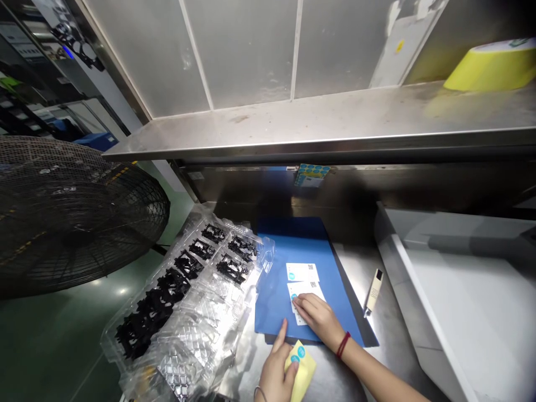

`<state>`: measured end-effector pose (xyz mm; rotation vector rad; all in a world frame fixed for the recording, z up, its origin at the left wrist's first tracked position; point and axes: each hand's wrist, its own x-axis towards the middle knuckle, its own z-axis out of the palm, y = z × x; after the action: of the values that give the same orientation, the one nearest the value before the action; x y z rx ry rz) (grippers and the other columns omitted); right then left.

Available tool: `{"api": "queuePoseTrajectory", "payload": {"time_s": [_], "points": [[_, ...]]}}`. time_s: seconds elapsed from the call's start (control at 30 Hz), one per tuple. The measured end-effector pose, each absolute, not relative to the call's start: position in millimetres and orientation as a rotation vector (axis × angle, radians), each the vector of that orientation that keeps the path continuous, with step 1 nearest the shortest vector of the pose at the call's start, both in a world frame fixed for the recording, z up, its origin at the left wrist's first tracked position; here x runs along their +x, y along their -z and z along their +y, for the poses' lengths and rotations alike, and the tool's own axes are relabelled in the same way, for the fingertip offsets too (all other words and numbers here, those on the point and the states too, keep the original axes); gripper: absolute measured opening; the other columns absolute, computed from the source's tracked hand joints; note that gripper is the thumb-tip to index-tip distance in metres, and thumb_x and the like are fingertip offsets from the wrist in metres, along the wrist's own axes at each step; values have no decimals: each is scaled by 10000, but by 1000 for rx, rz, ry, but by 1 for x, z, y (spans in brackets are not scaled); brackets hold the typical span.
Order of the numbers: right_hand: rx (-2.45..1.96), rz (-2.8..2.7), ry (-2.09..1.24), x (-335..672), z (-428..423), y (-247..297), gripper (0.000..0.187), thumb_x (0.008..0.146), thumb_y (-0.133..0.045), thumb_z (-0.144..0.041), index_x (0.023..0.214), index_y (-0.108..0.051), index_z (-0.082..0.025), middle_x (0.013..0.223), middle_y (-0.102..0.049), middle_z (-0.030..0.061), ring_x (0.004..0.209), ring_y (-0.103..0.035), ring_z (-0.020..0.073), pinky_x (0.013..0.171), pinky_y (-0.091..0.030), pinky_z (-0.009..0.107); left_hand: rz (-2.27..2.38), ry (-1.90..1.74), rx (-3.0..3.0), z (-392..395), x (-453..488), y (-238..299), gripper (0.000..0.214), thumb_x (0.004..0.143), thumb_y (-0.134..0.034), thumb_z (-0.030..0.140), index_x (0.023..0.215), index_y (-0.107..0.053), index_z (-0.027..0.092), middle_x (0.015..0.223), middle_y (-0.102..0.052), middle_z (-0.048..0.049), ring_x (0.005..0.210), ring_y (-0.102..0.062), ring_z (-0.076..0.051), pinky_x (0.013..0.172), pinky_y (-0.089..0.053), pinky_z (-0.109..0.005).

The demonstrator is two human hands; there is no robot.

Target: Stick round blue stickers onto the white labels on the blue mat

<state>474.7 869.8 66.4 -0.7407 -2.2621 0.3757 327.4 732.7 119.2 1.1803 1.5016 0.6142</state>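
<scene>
My left hand (274, 371) grips a yellow sticker sheet (305, 373) with a few round blue stickers on it, its index finger stretched out. Over the blue mat (274, 304), my right hand (318, 315) has its fingers drawn together, the tips at a round blue sticker (293, 297) on a white card (317, 288). Part of that card and another card edge lie under the hand. Just beyond is a second white card (302, 272) with a blue sticker at its left and a printed code at its right.
Left of the mat, a clear plastic tray (218, 296) holds several black parts (188, 264). A cutter-like tool (373, 293) and a white bin (402, 262) stand to the right. Behind runs a metal shelf (259, 128) with a yellow tape roll (492, 67). A large fan (79, 218) stands at left.
</scene>
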Motion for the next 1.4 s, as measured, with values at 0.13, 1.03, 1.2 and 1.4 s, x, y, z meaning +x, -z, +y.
{"api": "queuePoseTrajectory", "payload": {"time_s": [0.13, 1.03, 1.2, 1.4], "points": [[-745, -2270, -389, 475, 870, -67, 154, 1022, -541, -208, 920, -649, -165, 878, -682, 3, 797, -674, 138, 721, -596, 301, 1503, -610, 1161, 733, 326, -123, 74, 830, -368, 337, 795, -368, 271, 1652, -226, -232, 1246, -625, -301, 1075, -444, -421], [-1040, -2094, -807, 494, 845, -127, 247, 1014, -493, -304, 1115, -714, -260, 988, -713, 94, 948, -683, 246, 802, -596, 375, 1488, -1091, 612, 740, 337, -108, 479, 807, -573, 680, 870, -551, 205, 829, -723, -59, 811, -692, -234, 729, -529, -322], [-955, -2018, -990, 493, 821, -139, 208, 966, -600, -368, 1069, -759, -283, 956, -753, 75, 906, -711, 240, 797, -613, 336, 1410, -1179, 547, 747, 340, -124, 504, 745, -687, 663, 831, -589, 177, 727, -690, -17, 699, -651, -171, 650, -494, -267], [-1104, -1843, -1203, 493, 816, -138, 209, 908, -671, -385, 1046, -788, -281, 1000, -748, 92, 972, -700, 271, 866, -592, 367, 1439, -1163, 613, 747, 343, -131, 545, 747, -718, 617, 1018, -710, 144, 1001, -785, -128, 944, -716, -265, 832, -559, -328]]}}
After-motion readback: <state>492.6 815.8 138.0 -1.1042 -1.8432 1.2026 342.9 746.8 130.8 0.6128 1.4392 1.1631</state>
